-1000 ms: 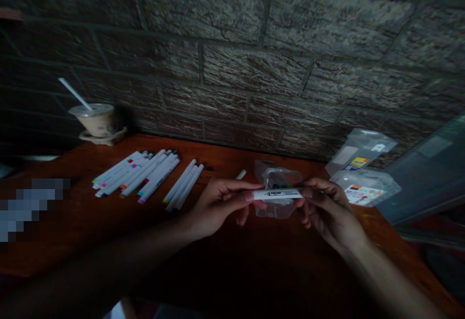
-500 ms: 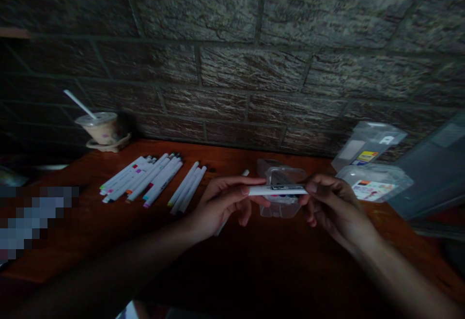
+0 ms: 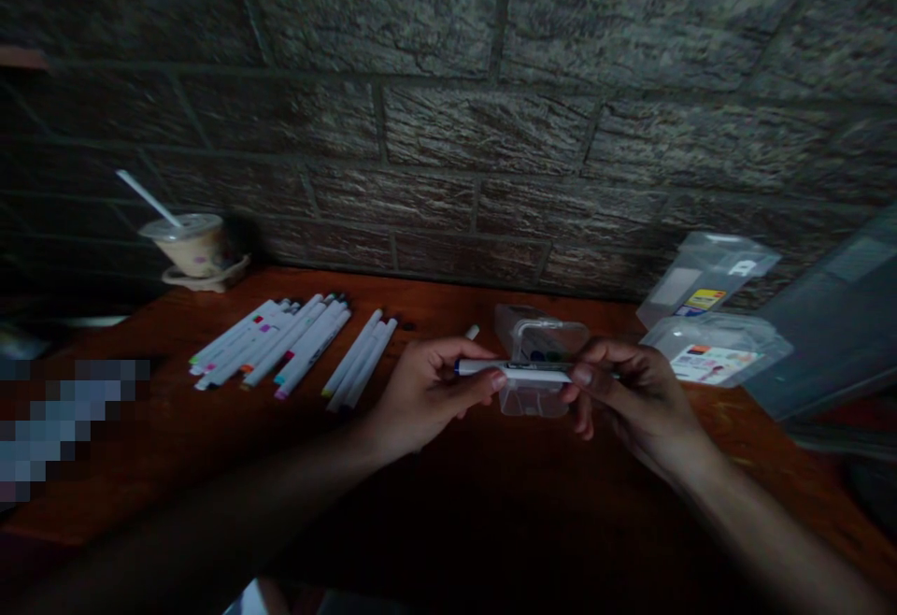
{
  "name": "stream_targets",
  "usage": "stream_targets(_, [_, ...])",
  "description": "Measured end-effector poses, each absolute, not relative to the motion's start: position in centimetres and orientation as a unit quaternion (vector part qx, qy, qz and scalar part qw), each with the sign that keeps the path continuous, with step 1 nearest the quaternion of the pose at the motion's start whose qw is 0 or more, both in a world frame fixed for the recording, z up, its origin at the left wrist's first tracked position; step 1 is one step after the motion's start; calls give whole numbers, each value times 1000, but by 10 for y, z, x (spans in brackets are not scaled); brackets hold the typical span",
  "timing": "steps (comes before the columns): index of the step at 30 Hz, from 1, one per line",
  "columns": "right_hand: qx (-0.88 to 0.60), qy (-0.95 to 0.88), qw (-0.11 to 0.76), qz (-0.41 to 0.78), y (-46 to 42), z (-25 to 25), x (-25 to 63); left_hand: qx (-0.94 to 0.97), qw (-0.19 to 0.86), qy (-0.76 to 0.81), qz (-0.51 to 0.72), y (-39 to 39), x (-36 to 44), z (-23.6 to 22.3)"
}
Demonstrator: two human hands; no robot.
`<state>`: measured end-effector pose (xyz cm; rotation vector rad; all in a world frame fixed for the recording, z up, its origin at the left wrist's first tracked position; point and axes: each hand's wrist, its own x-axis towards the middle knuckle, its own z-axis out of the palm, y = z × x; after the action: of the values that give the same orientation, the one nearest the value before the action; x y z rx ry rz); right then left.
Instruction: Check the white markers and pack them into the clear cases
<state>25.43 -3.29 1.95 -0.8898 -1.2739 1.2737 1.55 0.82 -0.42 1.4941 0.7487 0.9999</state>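
Between my two hands a white marker (image 3: 536, 373) with a dark blue end is held level above the table. My left hand (image 3: 434, 386) pinches it near the blue end, thumb in front. The fingers of my right hand (image 3: 631, 386) close on its other end. Just behind the marker stands a clear plastic case (image 3: 536, 402), open, with a few dark and coloured ends inside, partly hidden by my hands. Another white marker (image 3: 473, 331) lies behind my left hand, mostly covered. Further left are three white markers (image 3: 364, 361) side by side.
A larger group of white markers (image 3: 273, 344) with coloured ends lies on the wooden table (image 3: 448, 522). At the back left is a drink cup with straw (image 3: 192, 246) in a cardboard holder. Clear plastic cases (image 3: 721, 353) stand at the right, before a brick wall (image 3: 448, 129).
The marker has shifted left between my hands, and its dark blue end now shows past my left fingers. My right hand has moved slightly left along it.
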Motion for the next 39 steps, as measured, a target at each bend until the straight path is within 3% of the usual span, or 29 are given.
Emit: stream_targets(39, [-362, -452, 593, 559, -31, 20, 256, 562, 650, 190, 474, 5, 13, 2])
